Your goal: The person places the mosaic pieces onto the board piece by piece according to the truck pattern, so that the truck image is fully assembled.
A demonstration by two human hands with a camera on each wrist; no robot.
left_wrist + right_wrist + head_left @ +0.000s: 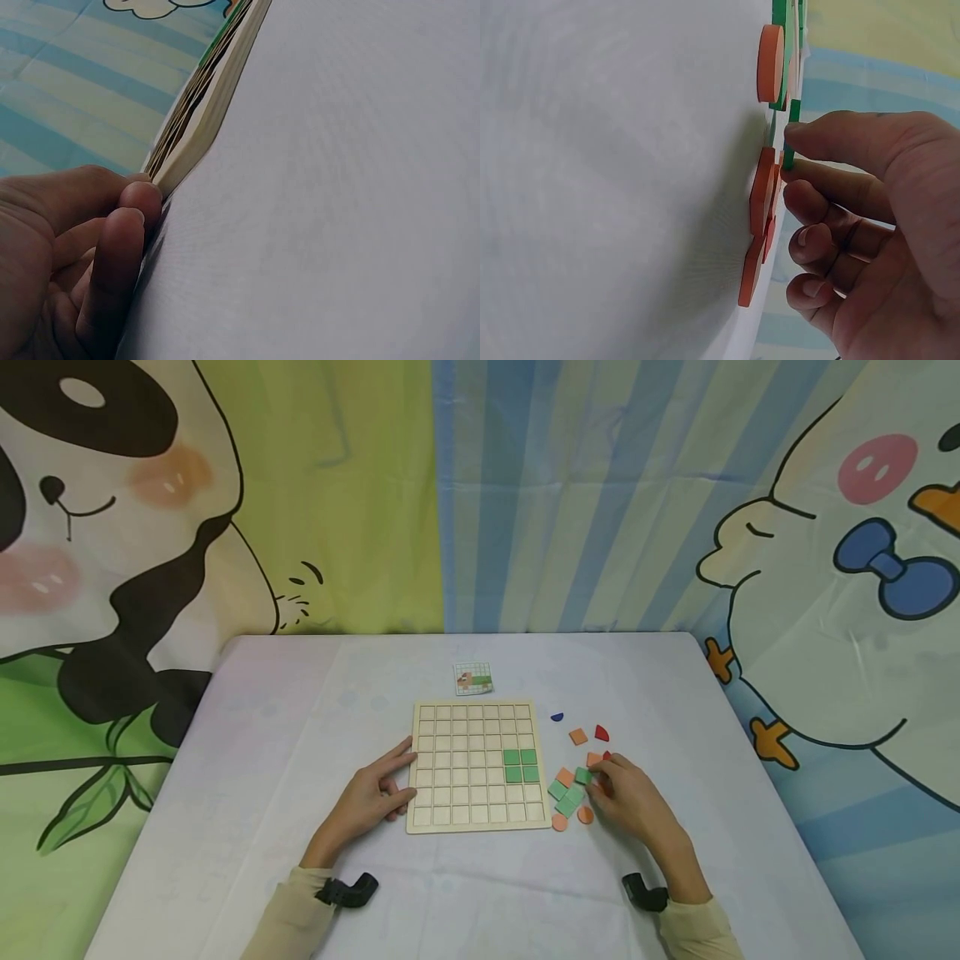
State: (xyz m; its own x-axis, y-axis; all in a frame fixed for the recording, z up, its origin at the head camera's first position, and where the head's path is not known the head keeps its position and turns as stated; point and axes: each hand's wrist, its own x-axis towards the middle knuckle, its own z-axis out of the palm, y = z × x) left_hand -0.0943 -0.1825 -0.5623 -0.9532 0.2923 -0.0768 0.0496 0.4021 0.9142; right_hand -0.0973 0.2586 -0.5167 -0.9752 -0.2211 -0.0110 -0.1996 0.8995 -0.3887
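The board (450,797), pale and marked off in small square cells, lies flat on the white table (300,718), about midway between the left and right edges and well short of the far edge. The left hand (363,793) rests its fingertips against the board's left side, thumb and forefinger spread apart and not wrapped round it. Four green squares (529,773) fill a two-by-two block of cells near the board's right side. The right hand (626,797) is over the loose pieces between the board and the table's right edge — its thumb and forefinger are close together, pinching a small green tile (796,109), seen edge-on in the right wrist view. Under and beside that hand, loose green pieces (566,807) lie bunched against one another, with an orange square (565,776) by them and two orange discs (559,822) on the side toward the person. Farther toward the far edge lie another orange square (577,737), a red wedge (602,732) and a blue half-disc (557,717); a second red piece (607,755) is partly hidden by the right hand. A small picture card (473,679) sits between the board and the far edge. Beyond the table hangs a cartoon-printed curtain (600,485).
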